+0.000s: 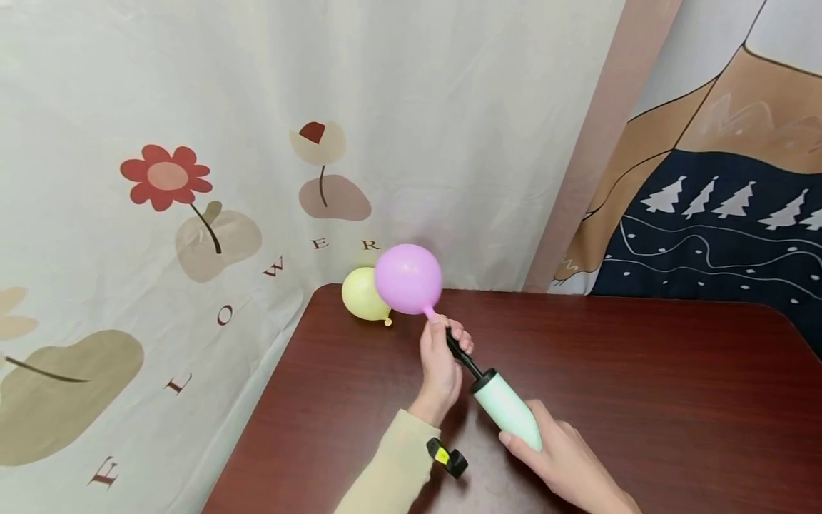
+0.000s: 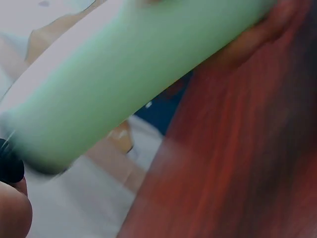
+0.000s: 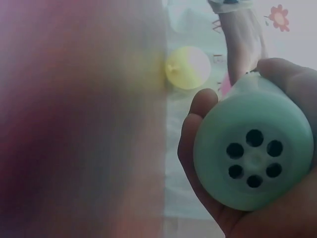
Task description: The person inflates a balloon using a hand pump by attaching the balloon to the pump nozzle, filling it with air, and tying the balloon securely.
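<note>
A round, inflated purple balloon (image 1: 407,279) points up and away from my left hand (image 1: 443,368). That hand grips the balloon's neck at the black front end of a hand balloon pump (image 1: 510,410). Behind the fingers, a black rod (image 1: 464,353) runs into the mint-green barrel. My right hand (image 1: 561,453) wraps round the barrel's rear, thumb along its near side. In the right wrist view, the pump's round end (image 3: 255,158) shows a ring of several dark holes, with fingers curled about it. The left wrist view has the green barrel (image 2: 133,74) slanting across, blurred.
A tied yellow balloon (image 1: 364,294) lies at the table's far left corner, partly behind the purple one. The dark red wooden table (image 1: 642,378) meets a printed curtain (image 1: 462,143) at its back and left. A black and yellow wrist device (image 1: 446,457) sits on the left sleeve.
</note>
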`<state>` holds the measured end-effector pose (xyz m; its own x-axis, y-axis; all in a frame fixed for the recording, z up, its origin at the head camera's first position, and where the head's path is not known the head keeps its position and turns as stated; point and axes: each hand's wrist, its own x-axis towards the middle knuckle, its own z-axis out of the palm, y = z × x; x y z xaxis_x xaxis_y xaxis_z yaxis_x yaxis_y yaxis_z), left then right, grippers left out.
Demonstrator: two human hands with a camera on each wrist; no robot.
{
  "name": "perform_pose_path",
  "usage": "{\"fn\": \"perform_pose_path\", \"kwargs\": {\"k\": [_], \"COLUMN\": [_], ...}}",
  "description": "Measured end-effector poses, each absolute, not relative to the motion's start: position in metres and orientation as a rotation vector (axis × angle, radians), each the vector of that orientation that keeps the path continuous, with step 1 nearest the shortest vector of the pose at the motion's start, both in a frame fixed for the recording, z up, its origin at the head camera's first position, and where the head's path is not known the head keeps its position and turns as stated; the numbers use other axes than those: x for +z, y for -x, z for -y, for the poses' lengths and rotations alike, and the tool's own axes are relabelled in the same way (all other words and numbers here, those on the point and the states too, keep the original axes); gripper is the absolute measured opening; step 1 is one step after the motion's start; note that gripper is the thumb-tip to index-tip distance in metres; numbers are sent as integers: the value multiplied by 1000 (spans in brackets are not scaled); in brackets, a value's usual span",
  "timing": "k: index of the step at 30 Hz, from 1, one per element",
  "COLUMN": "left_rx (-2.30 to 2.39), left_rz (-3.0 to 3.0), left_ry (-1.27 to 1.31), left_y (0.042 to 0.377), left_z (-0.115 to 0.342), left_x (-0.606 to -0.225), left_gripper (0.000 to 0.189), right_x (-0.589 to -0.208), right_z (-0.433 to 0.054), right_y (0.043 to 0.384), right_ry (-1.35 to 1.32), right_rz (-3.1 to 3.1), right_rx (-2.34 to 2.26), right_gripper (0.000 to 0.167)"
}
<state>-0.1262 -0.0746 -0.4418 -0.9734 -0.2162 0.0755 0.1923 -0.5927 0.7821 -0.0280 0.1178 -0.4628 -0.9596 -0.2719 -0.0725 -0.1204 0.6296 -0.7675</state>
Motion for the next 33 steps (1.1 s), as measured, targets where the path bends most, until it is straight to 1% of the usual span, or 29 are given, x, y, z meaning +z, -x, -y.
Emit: {"fn": "perform_pose_path", "kwargs": {"k": [5,15,21,24,33], "left_rx": [-2589,-2564,-2558,-2560,-2553], "left_rz": [1358,1310,1261,1233,1172], "left_ry": [-31,-93,-144,-166,-191], "left_y": [120,131,138,141,148], "left_z": [66,83,93,98,114], "left_x": [-443,-436,-434,-434,-432], "left_gripper": [35,34,32,31,31], "right_x": [-461,-460,-463,-467,-477], "right_z": [-109,-105,-121,-132,-157], "right_y": [36,29,17,10,-6], "right_ry": [402,328,258,277,374], "right_rz": [-2735,-2690,-2617,-2604,-2632], "right_rx": [-1327,-1327,-1223,-1199,-1157], "right_gripper": [46,49,55,58,54]}}
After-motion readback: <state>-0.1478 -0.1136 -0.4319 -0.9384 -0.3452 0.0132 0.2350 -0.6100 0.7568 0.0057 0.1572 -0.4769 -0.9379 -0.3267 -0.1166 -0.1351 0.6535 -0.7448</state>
